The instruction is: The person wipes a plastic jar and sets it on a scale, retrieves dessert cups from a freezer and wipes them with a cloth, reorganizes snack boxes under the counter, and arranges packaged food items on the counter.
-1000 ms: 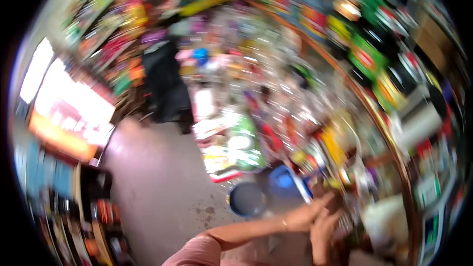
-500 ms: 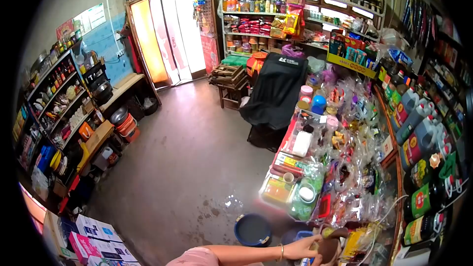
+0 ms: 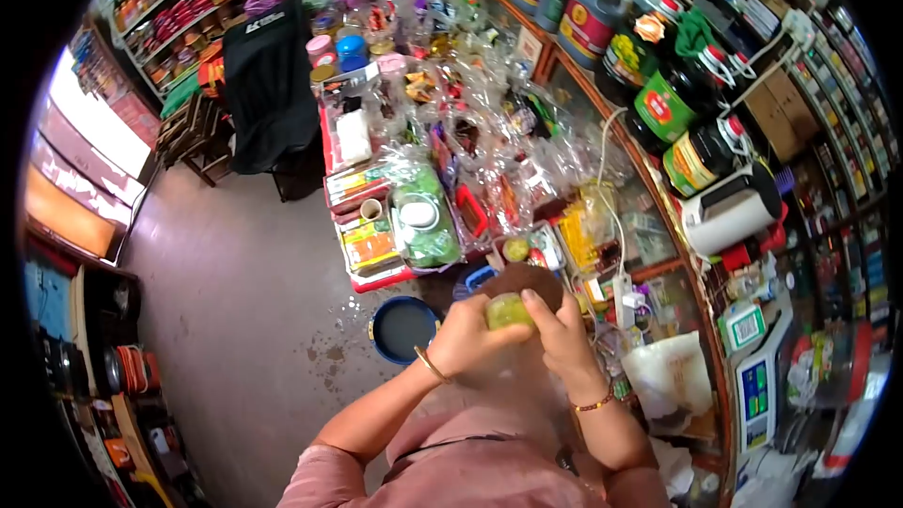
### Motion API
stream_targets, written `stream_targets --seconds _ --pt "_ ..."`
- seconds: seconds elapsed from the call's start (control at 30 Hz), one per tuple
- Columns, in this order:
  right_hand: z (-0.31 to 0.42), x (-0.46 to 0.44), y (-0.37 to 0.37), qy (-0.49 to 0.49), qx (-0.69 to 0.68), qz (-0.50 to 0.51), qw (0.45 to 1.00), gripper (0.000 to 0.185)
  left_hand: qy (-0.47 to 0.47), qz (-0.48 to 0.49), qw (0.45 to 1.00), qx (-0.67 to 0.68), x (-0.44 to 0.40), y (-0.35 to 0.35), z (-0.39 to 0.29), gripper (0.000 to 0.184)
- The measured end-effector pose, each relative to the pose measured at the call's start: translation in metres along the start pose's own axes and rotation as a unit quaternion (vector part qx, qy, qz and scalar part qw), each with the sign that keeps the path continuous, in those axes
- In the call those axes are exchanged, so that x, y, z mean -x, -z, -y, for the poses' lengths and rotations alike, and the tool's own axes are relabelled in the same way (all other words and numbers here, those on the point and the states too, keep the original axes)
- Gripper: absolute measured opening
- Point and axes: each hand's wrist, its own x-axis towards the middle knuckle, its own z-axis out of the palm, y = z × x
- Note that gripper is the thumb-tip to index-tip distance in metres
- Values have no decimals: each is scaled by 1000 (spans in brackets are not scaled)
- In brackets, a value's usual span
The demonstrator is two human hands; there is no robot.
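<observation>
A small yellow-green round thing (image 3: 510, 311) is held in front of my chest. My left hand (image 3: 478, 335), with a gold bangle at the wrist, wraps round its left side. From the right, my right hand (image 3: 562, 337) closes on it, thumb pressed against its edge. Just beyond my fingers is a brown rounded thing (image 3: 529, 281), partly covered by the hands; I cannot make out its kind. A similar yellow-green round thing (image 3: 515, 248) lies a little farther off, near the blue basket handle (image 3: 481, 279).
Plastic-wrapped goods (image 3: 508, 150) crowd the display table ahead. A blue-rimmed bucket (image 3: 403, 329) of dark liquid stands on the floor at left. To the right are a glass counter, a white kettle (image 3: 732, 212), large bottles (image 3: 663, 109) and a scale (image 3: 755, 400). A black-covered chair (image 3: 270, 85) stands farther back.
My view has swung right and down. The left hand, earlier at the brown thing by the counter, is now before my chest. My right hand has come into view, and both hold the yellow-green thing.
</observation>
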Motion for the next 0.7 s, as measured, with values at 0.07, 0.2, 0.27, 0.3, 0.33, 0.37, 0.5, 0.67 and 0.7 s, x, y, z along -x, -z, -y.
stream_targets --seconds 0.07,0.2,0.27,0.3,0.33,0.37,0.5,0.67,0.7 --pt "12 5 3 -98 -64 -4 993 25 37 -24 995 90 2 -10 0 35" --pt "-27 18 -7 -57 -255 -195 945 32 153 3 875 459 8 -35 -8 28" --pt "-31 29 -8 15 -141 -203 969 30 138 -50 904 401 11 -47 -3 29" --pt "-28 31 -4 47 -63 -195 978 29 84 -10 941 327 10 -40 -3 31" --pt "-19 27 2 37 -49 -135 989 27 123 99 960 230 5 -21 -2 31" --pt "-8 23 7 27 -33 -74 996 25 117 123 965 200 -2 -8 -6 32" --pt "-16 19 19 125 216 -46 967 34 87 84 967 222 -7 -5 -7 34" --pt "-64 31 0 80 -18 -227 970 36 44 -123 902 411 6 -61 7 34" --pt "-43 31 -1 63 20 -190 980 34 65 -47 919 386 5 -51 9 35"
